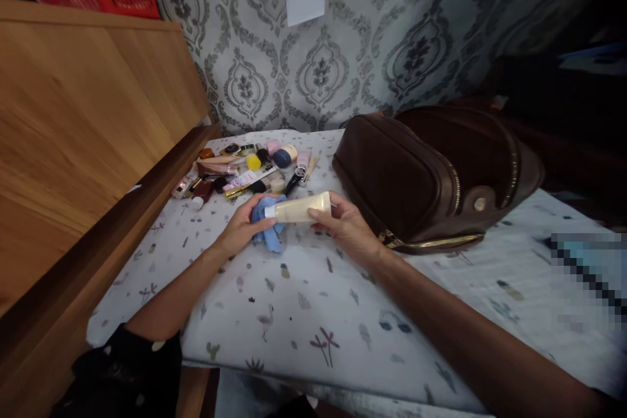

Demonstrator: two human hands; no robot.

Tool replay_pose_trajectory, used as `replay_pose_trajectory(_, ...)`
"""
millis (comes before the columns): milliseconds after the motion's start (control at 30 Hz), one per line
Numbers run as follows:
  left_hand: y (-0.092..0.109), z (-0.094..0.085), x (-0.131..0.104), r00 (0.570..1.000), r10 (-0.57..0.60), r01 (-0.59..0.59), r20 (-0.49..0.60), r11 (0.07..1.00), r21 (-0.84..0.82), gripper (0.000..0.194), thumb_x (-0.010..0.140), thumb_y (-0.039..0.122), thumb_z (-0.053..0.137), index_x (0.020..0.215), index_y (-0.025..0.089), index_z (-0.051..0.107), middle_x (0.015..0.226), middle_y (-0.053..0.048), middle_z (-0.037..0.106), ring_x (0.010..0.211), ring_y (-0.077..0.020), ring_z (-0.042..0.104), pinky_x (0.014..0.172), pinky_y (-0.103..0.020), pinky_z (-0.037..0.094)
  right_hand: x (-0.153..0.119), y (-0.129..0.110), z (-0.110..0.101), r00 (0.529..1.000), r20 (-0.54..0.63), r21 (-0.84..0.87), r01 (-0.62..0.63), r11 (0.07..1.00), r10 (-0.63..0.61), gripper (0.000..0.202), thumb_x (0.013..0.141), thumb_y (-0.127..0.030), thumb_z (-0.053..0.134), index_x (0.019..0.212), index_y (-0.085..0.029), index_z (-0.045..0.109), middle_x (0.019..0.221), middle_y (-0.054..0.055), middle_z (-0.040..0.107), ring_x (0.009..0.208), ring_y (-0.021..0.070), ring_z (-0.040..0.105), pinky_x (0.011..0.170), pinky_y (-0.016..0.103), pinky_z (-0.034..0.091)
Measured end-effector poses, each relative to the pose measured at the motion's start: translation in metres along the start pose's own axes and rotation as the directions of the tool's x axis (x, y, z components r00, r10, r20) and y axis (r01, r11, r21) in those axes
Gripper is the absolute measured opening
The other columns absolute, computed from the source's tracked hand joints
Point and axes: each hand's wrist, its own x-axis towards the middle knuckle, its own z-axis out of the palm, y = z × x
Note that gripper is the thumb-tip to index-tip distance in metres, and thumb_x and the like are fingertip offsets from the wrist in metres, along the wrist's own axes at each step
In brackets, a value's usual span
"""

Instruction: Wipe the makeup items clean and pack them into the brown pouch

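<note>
Left hand [240,223]: fingers gripping cloth [273,240] at left end of tube [296,209]
Right hand [349,225]: fingers closed on tube's right end
Bag [386,163]: right
Cosmetics [253,162]: far left

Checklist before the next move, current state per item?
1. Tube gripped: ok, right hand has the end away from the cap.
2. Cloth in hand: ok, left hand holds it around the cap end.
3. Cap tight: cannot tell, cloth partly covers it.
4. Tube surface clean: cannot tell, too little detail.
5. Cosmetics inside the bag: not ok, they lie outside it, left of it.
</note>
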Motion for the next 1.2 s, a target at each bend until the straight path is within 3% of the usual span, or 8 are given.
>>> replay_pose_trajectory(133,-0.001,0.000,-0.001,0.999,0.020,-0.020,-0.034,1.000,0.002,0.045,0.079,0.044,0.072,0.118,0.022,0.062,0.103,-0.001,0.061,0.086,-0.0147,0.055,0.074,-0.021,0.046,-0.002,0.004,0.000,0.995,0.097,-0.078,-0.009,0.997,0.016,0.046,0.070,-0.043,0.081,0.105,-0.022,0.060,0.085,0.002,0.072,0.065,0.0161,0.068,0.054,0.025,0.048)
replay_pose_trajectory(267,-0.003,0.004,-0.001,0.998,-0.014,0.011,-0.057,0.999,-0.043,0.044,0.082,0.052,0.068,0.113,0.021,0.064,0.099,-0.002,0.062,0.084,-0.0145,0.055,0.072,-0.021,0.046,-0.004,0.005,0.001,0.993,0.109,-0.108,0.054,0.993,-0.042,0.042,0.073,-0.044,0.079,0.104,-0.021,0.061,0.082,0.002,0.072,0.062,0.0158,0.068,0.053,0.025,0.047)
replay_pose_trajectory(400,-0.001,0.008,-0.001,0.983,-0.077,0.061,-0.165,0.993,-0.103,0.047,0.079,0.061,0.067,0.096,0.018,0.067,0.083,0.000,0.062,0.074,-0.0133,0.054,0.065,-0.021,0.044,-0.005,0.003,0.004,0.990,0.124,-0.114,0.085,0.990,-0.071,0.044,0.074,-0.042,0.078,0.109,-0.020,0.063,0.083,0.002,0.071,0.062,0.0150,0.067,0.053,0.025,0.047)
replay_pose_trajectory(600,0.012,0.013,-0.003,0.967,-0.203,0.188,-0.153,0.976,-0.106,0.060,0.078,0.074,0.056,0.078,0.015,0.065,0.059,0.001,0.053,0.053,-0.0120,0.045,0.049,-0.024,0.036,-0.006,0.003,0.005,0.988,0.137,-0.088,0.089,0.992,-0.077,0.049,0.070,-0.033,0.081,0.115,-0.022,0.068,0.092,0.002,0.071,0.076,0.0153,0.067,0.059,0.024,0.050)
replay_pose_trajectory(733,0.006,0.011,-0.001,0.981,-0.129,0.116,-0.146,0.989,-0.094,0.050,0.080,0.065,0.062,0.084,0.016,0.064,0.068,0.000,0.055,0.061,-0.0121,0.048,0.055,-0.022,0.040,-0.004,0.005,0.005,0.991,0.106,-0.136,0.099,0.986,-0.084,0.042,0.070,-0.035,0.082,0.108,-0.021,0.072,0.092,0.002,0.070,0.075,0.0134,0.061,0.062,0.025,0.050)
replay_pose_trajectory(900,-0.004,0.007,0.002,0.994,-0.020,0.009,-0.110,0.995,-0.095,0.046,0.079,0.052,0.071,0.109,0.019,0.063,0.094,-0.001,0.060,0.077,-0.0136,0.054,0.068,-0.022,0.047,-0.004,0.003,0.006,0.998,0.002,-0.194,0.062,0.979,-0.063,0.043,0.068,-0.050,0.080,0.095,-0.017,0.074,0.082,0.002,0.070,0.069,0.0129,0.058,0.062,0.026,0.049)
replay_pose_trajectory(1100,0.003,0.004,-0.002,0.994,0.072,-0.065,-0.078,0.994,0.090,0.044,0.078,0.043,0.074,0.115,0.022,0.062,0.101,-0.001,0.060,0.086,-0.0157,0.054,0.074,-0.021,0.044,-0.005,0.001,0.005,0.997,0.009,-0.096,-0.076,0.992,0.077,0.053,0.070,-0.060,0.075,0.094,-0.013,0.071,0.065,0.003,0.067,0.060,0.0139,0.059,0.057,0.025,0.046)
replay_pose_trajectory(1200,0.003,0.004,-0.001,0.994,0.085,-0.076,-0.074,0.990,0.119,0.047,0.080,0.042,0.073,0.120,0.023,0.060,0.110,-0.001,0.060,0.096,-0.0175,0.055,0.083,-0.023,0.044,-0.004,0.003,0.005,0.998,-0.006,-0.071,-0.068,0.995,0.068,0.053,0.069,-0.059,0.076,0.097,-0.014,0.071,0.065,0.003,0.067,0.060,0.0144,0.059,0.056,0.025,0.045)
